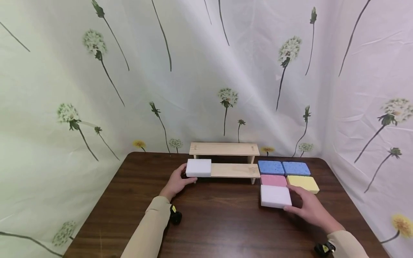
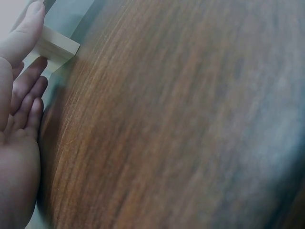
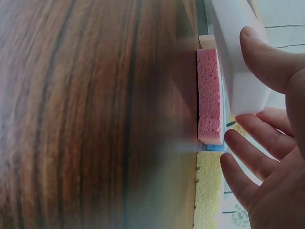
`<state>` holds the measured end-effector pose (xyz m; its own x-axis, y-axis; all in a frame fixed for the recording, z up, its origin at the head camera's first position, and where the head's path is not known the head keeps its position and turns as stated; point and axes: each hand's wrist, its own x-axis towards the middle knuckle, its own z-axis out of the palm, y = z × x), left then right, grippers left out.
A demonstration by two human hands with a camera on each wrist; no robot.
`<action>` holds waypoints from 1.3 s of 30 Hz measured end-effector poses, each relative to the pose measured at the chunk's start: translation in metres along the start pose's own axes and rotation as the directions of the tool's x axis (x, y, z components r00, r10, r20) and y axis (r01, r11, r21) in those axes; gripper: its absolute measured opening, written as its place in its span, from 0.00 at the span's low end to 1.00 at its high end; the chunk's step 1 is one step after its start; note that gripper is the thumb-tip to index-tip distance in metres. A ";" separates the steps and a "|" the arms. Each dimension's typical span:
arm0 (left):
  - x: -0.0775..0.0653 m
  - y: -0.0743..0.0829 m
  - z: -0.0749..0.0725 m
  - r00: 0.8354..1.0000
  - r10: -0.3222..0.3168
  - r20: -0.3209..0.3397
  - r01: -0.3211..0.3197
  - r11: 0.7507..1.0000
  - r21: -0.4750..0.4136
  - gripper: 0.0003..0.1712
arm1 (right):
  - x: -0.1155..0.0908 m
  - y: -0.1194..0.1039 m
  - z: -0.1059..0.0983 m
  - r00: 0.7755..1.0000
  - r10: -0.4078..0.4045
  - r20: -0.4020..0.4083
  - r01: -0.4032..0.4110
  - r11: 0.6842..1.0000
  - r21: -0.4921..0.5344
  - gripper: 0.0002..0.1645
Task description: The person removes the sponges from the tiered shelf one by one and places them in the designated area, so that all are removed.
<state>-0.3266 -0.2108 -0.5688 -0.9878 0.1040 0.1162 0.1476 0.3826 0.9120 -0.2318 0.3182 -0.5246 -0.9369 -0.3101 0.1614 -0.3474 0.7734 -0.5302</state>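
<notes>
At the left end of the wooden shelf's lower step (image 1: pixel 233 170), my left hand (image 1: pixel 176 182) grips a white sponge block (image 1: pixel 198 168) by its left side, thumb at the front. In the left wrist view that hand (image 2: pixel 21 109) is seen from the palm side, near the shelf's wooden end (image 2: pixel 57 47). My right hand (image 1: pixel 308 205) pinches a second white sponge block (image 1: pixel 275 196) by its right side. The right wrist view shows this block (image 3: pixel 243 62) raised off the table, between thumb and fingers, beside a pink sponge (image 3: pixel 208 95) that it partly covers in the head view.
Right of the shelf, two blue sponges (image 1: pixel 271 167) lie behind the pink sponge (image 1: pixel 273 180) and a yellow sponge (image 1: pixel 302 183). The shelf's upper step (image 1: pixel 224 148) stands near the flower-printed curtain (image 1: pixel 200 89) behind the dark wooden table (image 1: pixel 219 222).
</notes>
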 end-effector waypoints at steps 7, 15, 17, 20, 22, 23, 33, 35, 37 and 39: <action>-0.001 0.000 -0.001 1.000 -0.005 -0.005 0.005 1.000 0.004 0.44 | -0.005 0.004 0.005 1.000 -0.024 -0.020 0.024 1.000 -0.004 0.51; -0.005 -0.001 0.008 0.999 -0.034 0.012 0.034 0.999 -0.005 0.44 | -0.017 0.011 0.012 0.998 -0.037 -0.048 0.034 0.998 -0.052 0.50; -0.006 0.000 0.009 0.999 -0.039 0.013 0.039 0.999 -0.014 0.44 | -0.018 0.013 0.013 0.998 -0.040 -0.051 0.037 0.998 -0.057 0.49; -0.006 0.000 0.009 0.999 -0.034 0.009 0.035 0.999 -0.028 0.44 | -0.017 0.015 0.014 0.998 -0.041 -0.044 0.038 0.998 -0.056 0.49; -0.005 0.001 0.007 1.000 -0.030 0.002 0.030 0.999 -0.033 0.44 | -0.015 0.015 0.014 0.999 -0.038 -0.036 0.036 0.998 -0.056 0.49; -0.005 0.001 0.006 1.000 -0.027 0.000 0.027 0.999 -0.032 0.44 | -0.013 0.016 0.014 0.999 -0.034 -0.034 0.032 0.998 -0.057 0.49; 0.000 0.001 0.001 0.999 -0.034 0.004 0.034 0.999 -0.015 0.44 | -0.010 0.017 0.013 0.999 -0.032 0.001 0.032 0.998 -0.045 0.49; 0.000 0.001 0.001 0.999 -0.035 0.007 0.035 0.999 -0.017 0.44 | -0.009 0.018 0.013 0.999 -0.031 0.010 0.031 0.999 -0.044 0.49; 0.000 0.002 0.001 0.999 -0.035 0.007 0.035 0.999 -0.017 0.44 | -0.008 0.019 0.012 1.000 -0.027 0.016 0.028 0.999 -0.046 0.49; 0.000 0.003 0.000 0.999 -0.035 0.006 0.036 0.999 -0.017 0.45 | -0.006 0.020 0.011 0.999 -0.031 0.023 0.032 0.998 -0.054 0.49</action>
<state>-0.3265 -0.2092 -0.5660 -0.9920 0.0961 0.0814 0.1116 0.3705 0.9221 -0.2330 0.3290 -0.5456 -0.9244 -0.3468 0.1586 -0.3792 0.7919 -0.4787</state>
